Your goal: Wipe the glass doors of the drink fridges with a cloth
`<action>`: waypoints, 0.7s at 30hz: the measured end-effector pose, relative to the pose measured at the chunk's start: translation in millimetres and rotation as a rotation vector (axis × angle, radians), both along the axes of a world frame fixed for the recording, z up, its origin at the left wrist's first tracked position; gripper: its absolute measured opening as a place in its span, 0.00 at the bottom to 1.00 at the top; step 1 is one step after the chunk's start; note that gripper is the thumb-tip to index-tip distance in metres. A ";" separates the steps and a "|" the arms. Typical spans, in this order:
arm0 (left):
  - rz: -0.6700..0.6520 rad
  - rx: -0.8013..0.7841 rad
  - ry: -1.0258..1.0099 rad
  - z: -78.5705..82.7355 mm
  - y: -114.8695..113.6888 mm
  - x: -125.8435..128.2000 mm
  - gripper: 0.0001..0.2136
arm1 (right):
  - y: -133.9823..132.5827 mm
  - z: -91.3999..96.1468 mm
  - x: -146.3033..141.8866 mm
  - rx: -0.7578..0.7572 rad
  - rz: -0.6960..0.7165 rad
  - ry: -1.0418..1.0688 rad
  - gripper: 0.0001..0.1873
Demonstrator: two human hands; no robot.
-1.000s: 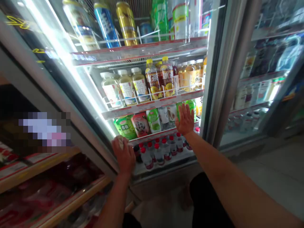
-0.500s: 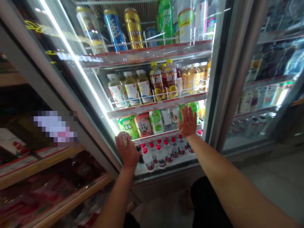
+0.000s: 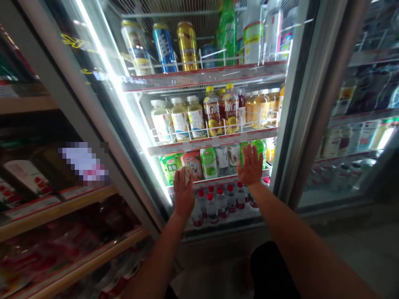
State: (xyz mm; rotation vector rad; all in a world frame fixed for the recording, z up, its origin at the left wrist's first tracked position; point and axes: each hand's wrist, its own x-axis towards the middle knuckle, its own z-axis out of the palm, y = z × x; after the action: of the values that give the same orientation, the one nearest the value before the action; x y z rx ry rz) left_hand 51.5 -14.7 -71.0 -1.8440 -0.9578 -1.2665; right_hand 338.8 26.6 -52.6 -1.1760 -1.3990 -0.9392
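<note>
Both hands raised before the glass door [image 3: 199, 143] of a lit drinks cooler, which fills the middle of the frame. The left hand [image 3: 183, 193], just below and left of centre, has its fingers close together and nearly straight, clasping a pale cloth [image 3: 188, 174]; the cloth shows at the fingertips, in front of a red drink pack [image 3: 190, 158] and beside a green drink pack [image 3: 169, 166]. The right hand [image 3: 250, 166], right of centre, is spread flat, palm forward, fingers extended and slightly parted, with hold of nothing visible; its exact contact with the pane cannot be told. Red-capped bottles [image 3: 221, 202] stand below centre, yellow-capped bottles [image 3: 230, 110] above it, a gold can [image 3: 187, 45] at upper centre
</note>
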 end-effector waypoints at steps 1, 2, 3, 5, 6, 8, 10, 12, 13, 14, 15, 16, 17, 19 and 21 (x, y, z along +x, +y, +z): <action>-0.009 0.020 -0.014 14.9 4.1 3.5 0.35 | -0.3 0.2 0.0 0.008 -0.004 -0.002 0.32; -0.010 0.023 -0.032 28.7 7.9 8.1 0.34 | -0.8 0.5 0.0 0.015 -0.010 -0.006 0.33; -0.017 0.021 -0.040 39.2 10.6 13.5 0.34 | -1.3 0.8 -0.1 0.019 -0.016 -0.011 0.33; -0.019 0.014 -0.038 44.3 11.6 24.8 0.34 | -2.5 1.7 -0.4 0.027 -0.024 -0.019 0.33; -0.015 0.011 -0.015 38.4 9.7 29.8 0.34 | -3.0 2.1 -0.5 0.030 -0.027 -0.024 0.33; -0.006 0.005 0.089 15.6 3.2 36.6 0.34 | -3.7 2.9 -0.8 0.043 -0.037 -0.031 0.33; -0.023 -0.020 0.264 -6.5 -2.7 39.0 0.33 | -3.7 3.4 -0.9 0.059 -0.056 -0.039 0.33; -0.026 -0.058 0.361 -10.7 -4.0 38.5 0.31 | -3.1 3.6 -0.8 0.067 -0.069 -0.048 0.33; -0.023 -0.059 0.355 -3.7 -2.7 38.0 0.30 | -2.7 3.5 -0.7 0.073 -0.069 -0.050 0.33; -0.017 -0.048 0.312 8.6 -0.4 37.9 0.30 | -2.3 3.4 -0.6 0.080 -0.068 -0.051 0.33; -0.016 -0.009 0.248 24.3 2.6 38.2 0.30 | -1.9 3.3 -0.6 0.085 -0.065 -0.051 0.33; -0.001 0.021 0.156 41.1 5.7 39.1 0.29 | -1.6 3.1 -0.5 0.087 -0.062 -0.051 0.33; 0.025 0.048 0.069 56.4 8.5 40.6 0.27 | -1.4 2.9 -0.5 0.088 -0.058 -0.048 0.33; 0.070 0.116 -0.038 73.9 11.0 44.6 0.24 | -1.3 2.6 -0.4 0.082 -0.050 -0.041 0.33; 0.053 0.141 -0.056 68.2 7.9 48.6 0.22 | -1.3 2.4 -0.4 0.068 -0.039 -0.033 0.33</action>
State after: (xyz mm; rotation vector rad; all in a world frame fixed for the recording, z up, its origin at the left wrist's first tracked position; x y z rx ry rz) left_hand 100.0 -6.8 -2.8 -1.6728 -0.9161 -1.3249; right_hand 338.4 25.3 -50.1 -1.1456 -1.3640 -1.0300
